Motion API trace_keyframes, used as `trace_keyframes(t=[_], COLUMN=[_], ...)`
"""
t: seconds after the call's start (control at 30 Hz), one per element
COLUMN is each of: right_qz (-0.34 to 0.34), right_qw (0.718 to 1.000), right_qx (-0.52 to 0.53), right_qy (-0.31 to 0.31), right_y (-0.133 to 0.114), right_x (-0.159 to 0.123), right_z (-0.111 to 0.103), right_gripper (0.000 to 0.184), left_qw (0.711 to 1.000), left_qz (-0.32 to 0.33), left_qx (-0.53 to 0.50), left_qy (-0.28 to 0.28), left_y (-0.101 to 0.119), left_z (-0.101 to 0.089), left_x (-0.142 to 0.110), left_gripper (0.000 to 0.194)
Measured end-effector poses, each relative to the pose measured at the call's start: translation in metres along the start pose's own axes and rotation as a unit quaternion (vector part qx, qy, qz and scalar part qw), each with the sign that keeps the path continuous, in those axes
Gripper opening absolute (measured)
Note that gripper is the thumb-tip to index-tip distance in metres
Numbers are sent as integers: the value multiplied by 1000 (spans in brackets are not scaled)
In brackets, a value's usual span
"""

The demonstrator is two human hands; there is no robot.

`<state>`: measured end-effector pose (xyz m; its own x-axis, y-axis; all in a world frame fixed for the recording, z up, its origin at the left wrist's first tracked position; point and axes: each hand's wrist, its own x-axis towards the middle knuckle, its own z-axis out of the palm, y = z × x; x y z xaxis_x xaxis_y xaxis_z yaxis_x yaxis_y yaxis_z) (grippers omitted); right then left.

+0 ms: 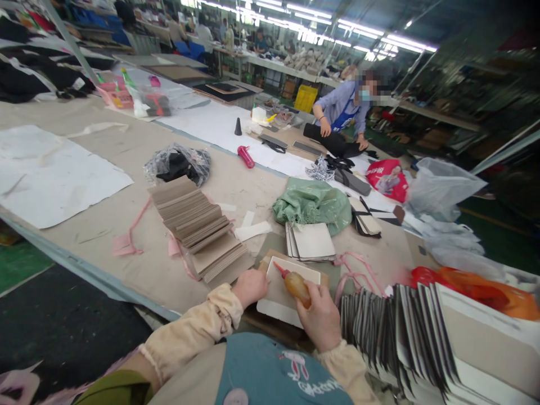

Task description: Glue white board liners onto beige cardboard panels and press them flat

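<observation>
In my right hand (323, 318) is an amber squeeze glue bottle (297, 288), its thin red nozzle pointing left over a panel. That panel (280, 308) has a beige middle and a white border with rounded corners; it lies flat on brown board in front of me. My left hand (251, 288) is closed at the panel's left edge, with its fingertips hidden. Left of it stands a long row of brown-grey boards (196, 219), leaning over one another. Beyond the panel sits a small stack of white cards (313, 242).
At my right is a thick fanned stack of white-edged panels (396, 332). A green cloth bundle (314, 203), a plastic bag with black pieces (179, 164) and a pink bottle (245, 157) lie farther off. Across the table a person (343, 109) handles a black roll.
</observation>
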<state>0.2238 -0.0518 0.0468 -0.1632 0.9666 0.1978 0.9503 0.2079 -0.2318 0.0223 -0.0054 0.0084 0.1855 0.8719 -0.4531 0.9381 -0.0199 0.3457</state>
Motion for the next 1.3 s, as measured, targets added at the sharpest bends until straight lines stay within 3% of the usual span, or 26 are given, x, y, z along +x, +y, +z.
trace_keyframes(t=[0.2,0.77,1.17,1.3], right_qz=[46,238,268,270], right_qw=[999,969,962,962], right_qx=[-29,-67,-49,-12], right_qy=[-5,-20,-29,-27], right_y=[5,51,54,49], right_x=[-8,-47,-52,-47], right_z=[-7,-40,-46,-38], right_gripper=[38,36,36,36], left_qw=[1000,999,999,999], left_qz=[-7,4,-6,-1], left_qx=[20,47,48,44], left_qy=[-3,3,2,-1], left_y=[1,1,2,2], left_z=[1,0,-1,-2], left_x=[2,4,4,5], left_gripper=[39,38,39,39])
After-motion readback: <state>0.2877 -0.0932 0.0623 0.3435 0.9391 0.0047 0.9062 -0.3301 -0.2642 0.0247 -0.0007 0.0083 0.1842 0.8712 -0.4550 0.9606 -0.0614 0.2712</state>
